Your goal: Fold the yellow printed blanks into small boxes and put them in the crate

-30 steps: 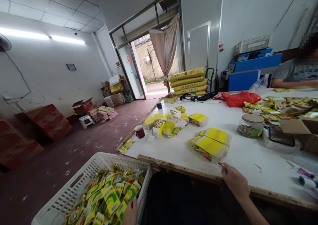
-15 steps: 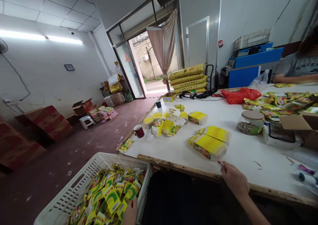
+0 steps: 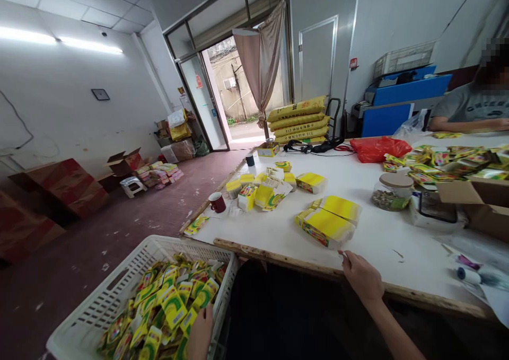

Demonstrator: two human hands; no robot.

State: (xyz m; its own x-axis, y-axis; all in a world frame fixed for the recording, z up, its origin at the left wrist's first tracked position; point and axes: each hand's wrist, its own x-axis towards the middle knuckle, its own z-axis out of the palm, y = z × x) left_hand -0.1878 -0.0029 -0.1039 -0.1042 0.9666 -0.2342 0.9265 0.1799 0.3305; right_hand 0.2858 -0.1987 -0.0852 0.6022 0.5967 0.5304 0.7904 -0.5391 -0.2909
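My left hand (image 3: 200, 332) is at the right side of a white plastic crate (image 3: 81, 308), against the small yellow-green printed cartons (image 3: 174, 308) heaped inside. Most of its fingers are hidden, so its grip is unclear. Over the near edge of the table, my right hand (image 3: 363, 276) is closed, thumb and finger pinched on a small white piece (image 3: 342, 254) too small to identify. Just beyond that hand lie stacks of flat yellow cartons (image 3: 326, 225), side by side on the white table.
More carton bundles (image 3: 270, 193) lie farther left on the table (image 3: 254, 238), near a dark red mug (image 3: 217, 203). To the right stand a lidded jar (image 3: 393, 192), an open cardboard box (image 3: 487, 203) and a red bag (image 3: 379, 149). A person (image 3: 471, 105) sits at the far right.
The view has shifted slightly, so the table and crate appear a little farther left and higher. Both hands keep nearly the same places relative to the crate and table edge.
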